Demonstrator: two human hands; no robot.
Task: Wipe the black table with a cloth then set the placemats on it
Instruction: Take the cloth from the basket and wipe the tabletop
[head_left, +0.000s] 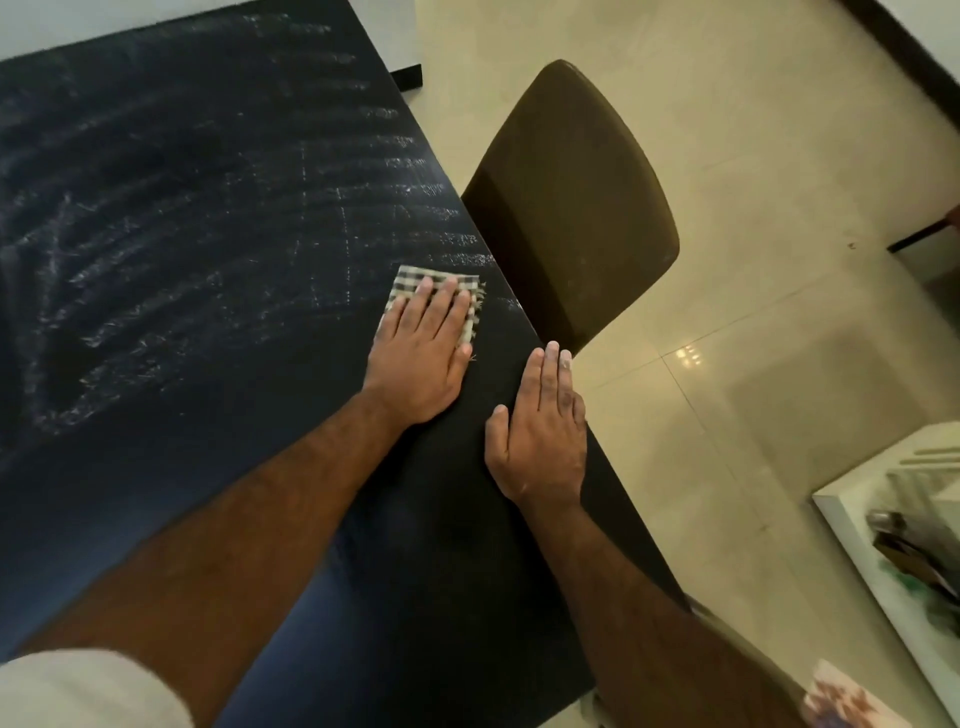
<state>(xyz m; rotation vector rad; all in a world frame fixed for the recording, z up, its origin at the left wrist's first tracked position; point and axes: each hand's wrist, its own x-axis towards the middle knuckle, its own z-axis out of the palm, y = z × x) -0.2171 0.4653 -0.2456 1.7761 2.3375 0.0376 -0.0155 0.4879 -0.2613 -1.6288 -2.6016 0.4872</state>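
The black table (171, 218) fills the left side, its far and left surface covered in whitish dusty streaks, while the nearer part towards the right edge looks darker and cleaner. A pale sleeve (78, 691) shows at the near left corner, and the bare left arm runs from it across the tabletop. The left hand (421, 358) lies flat with straight fingers held together, pressing down on a small folded checked cloth (413, 274) that sits on the table close to its right edge; the cloth's far end and frayed right side peek out past the fingers. Just right of it and nearer, the right hand (537, 441) rests palm down on the table's right edge, fingers straight and together, holding nothing. Beyond the edge stands a brown chair (576, 171) pushed up against the table, on a cream tiled floor (779, 130). At the near right is a white shelf (844, 525) with blurred items, and a patterned piece (852, 699) I cannot identify
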